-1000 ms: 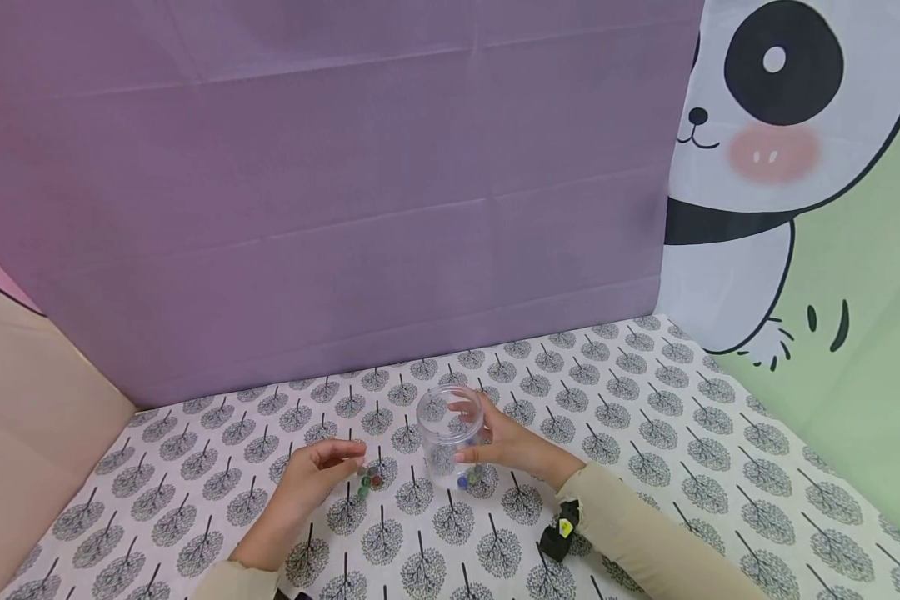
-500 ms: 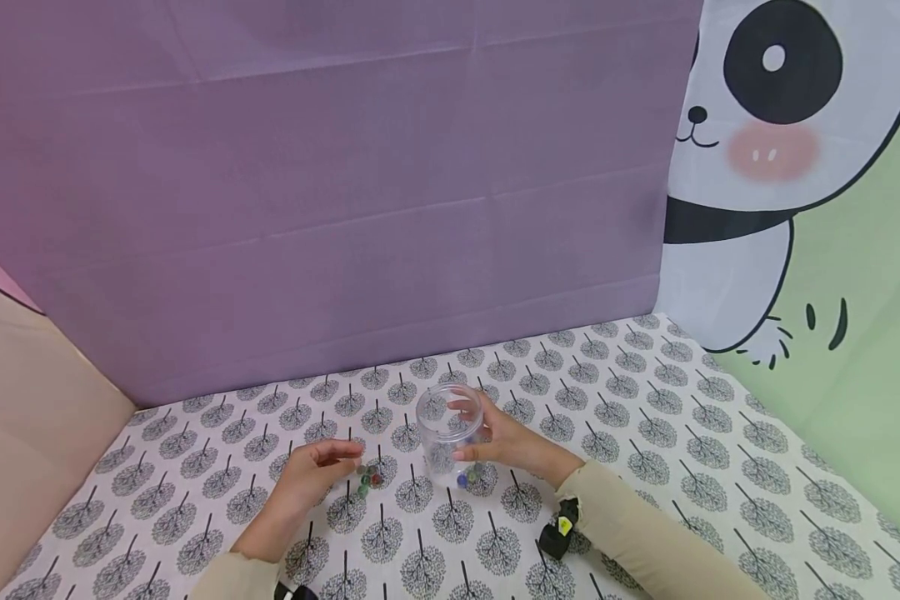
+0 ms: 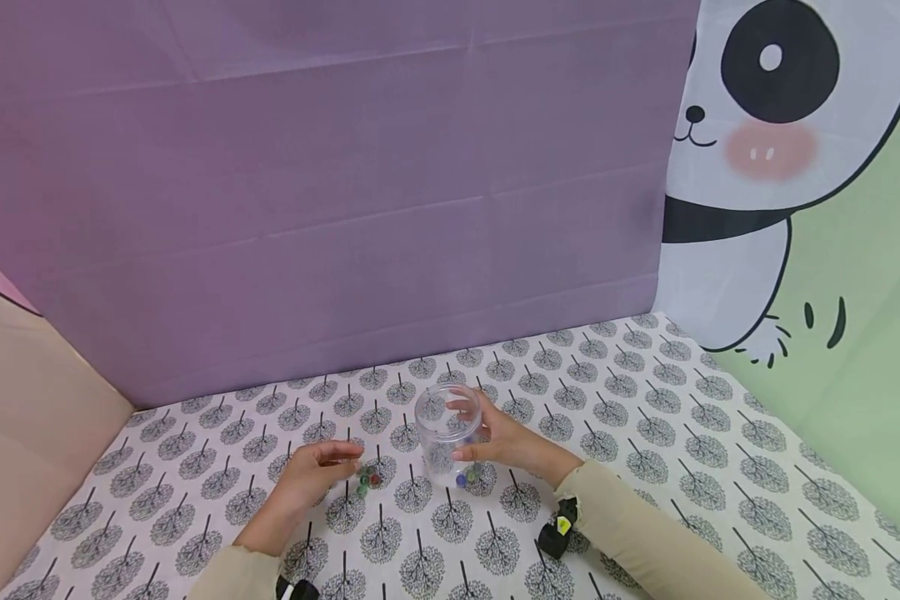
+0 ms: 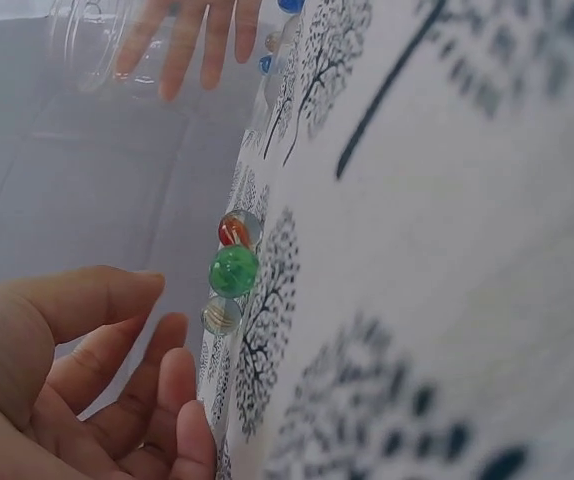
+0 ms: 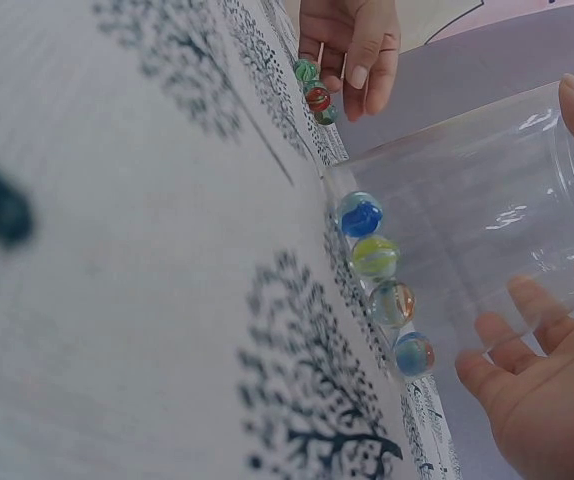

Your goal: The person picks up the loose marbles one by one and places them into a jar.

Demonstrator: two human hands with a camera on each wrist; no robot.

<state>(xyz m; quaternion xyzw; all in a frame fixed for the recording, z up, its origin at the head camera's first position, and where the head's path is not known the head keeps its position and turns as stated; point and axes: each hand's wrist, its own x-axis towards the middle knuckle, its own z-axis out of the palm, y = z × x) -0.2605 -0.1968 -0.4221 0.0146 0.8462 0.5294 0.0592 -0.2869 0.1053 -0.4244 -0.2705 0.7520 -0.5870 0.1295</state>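
Moved: my left hand [image 3: 311,475], drawn back very slightly from the marble cluster [image 3: 366,481]. It is loosely curved, holding nothing; those marbles lie on the desk [image 3: 390,575] just past its fingertips. My right hand [image 3: 501,437] grips the upright clear jar [image 3: 438,454]. More marbles [image 5: 375,257] sit at its base near that hand; inside or outside, cannot tell.

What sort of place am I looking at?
Probably a small indoor corner dressed for play or filming, though I can't be sure: a plain purple backdrop stands behind, a big cartoon panda decorates the right side, and a tree-print surface lies below.
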